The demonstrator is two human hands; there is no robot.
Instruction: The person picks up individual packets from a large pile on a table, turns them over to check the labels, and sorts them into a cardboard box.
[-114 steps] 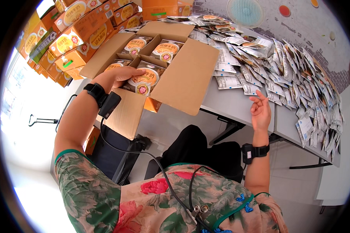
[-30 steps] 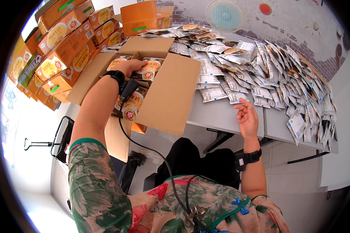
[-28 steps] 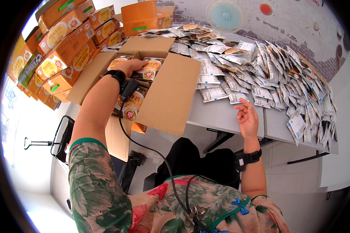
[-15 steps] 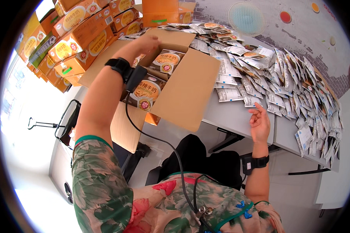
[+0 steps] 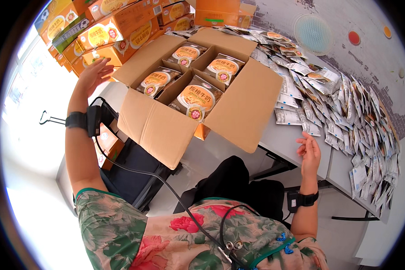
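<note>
Left hand [image 5: 94,74] open beside cardboard box [image 5: 198,96] of pouches [image 5: 195,96]; right hand [image 5: 310,153] empty at grey table [image 5: 288,144] edge.

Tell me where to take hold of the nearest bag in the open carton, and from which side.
Grip the near bag by its upper edge, coming from above. It stands in its own divider cell of the cardboard carton, tilted toward the person, so card walls hem in its sides and only the top looks free. The left hand is open beside the carton's left flap, probably the handier one; the right hand rests by the table edge.
</note>
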